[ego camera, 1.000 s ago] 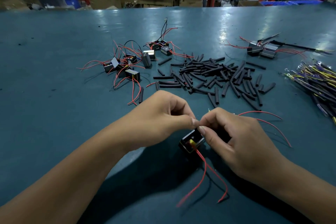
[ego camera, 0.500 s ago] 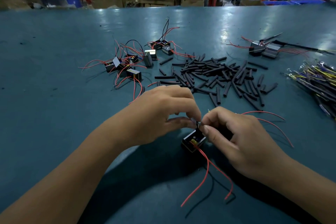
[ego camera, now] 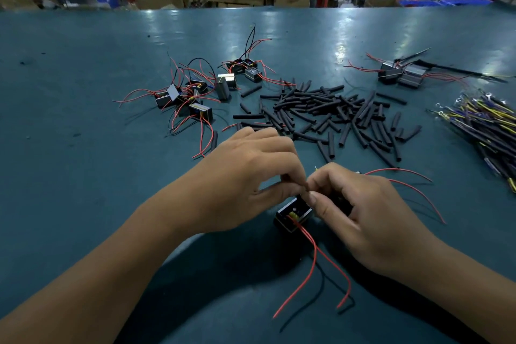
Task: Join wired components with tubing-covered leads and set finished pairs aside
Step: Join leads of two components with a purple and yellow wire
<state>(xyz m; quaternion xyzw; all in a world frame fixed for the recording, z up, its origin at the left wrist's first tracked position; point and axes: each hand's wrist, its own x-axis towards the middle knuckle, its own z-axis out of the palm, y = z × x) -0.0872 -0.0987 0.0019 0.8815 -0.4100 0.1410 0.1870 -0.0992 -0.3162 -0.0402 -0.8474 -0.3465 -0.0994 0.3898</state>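
The black component (ego camera: 293, 213) you are working on sits near the counter's front edge, about midway along it, its red leads (ego camera: 312, 268) trailing toward you. Your left hand (ego camera: 245, 179) pinches something small right above it with thumb and forefinger, and your right hand (ego camera: 360, 209) meets it fingertip to fingertip, thumb pressed down beside the component and fingers curled over what looks like a second piece — that part is hidden, so I cannot tell what it is. Two more red wires (ego camera: 405, 184) arc out from under the right hand toward the right edge. This looks like the joining step itself, with the lead ends being brought together; whether tubing is already on the lead cannot be made out.

As for progress, one joined pair (ego camera: 402, 77) seems to lie set aside toward the far right, with a long black lead (ego camera: 458, 70) running off it. A good deal is left — a cluster of loose wired components (ego camera: 195, 92) waits left of centre, the pile of black tubing pieces (ego camera: 335, 117) spreads across the middle, and a bundle of yellow and dark leads (ego camera: 483, 126) lies at the right edge.
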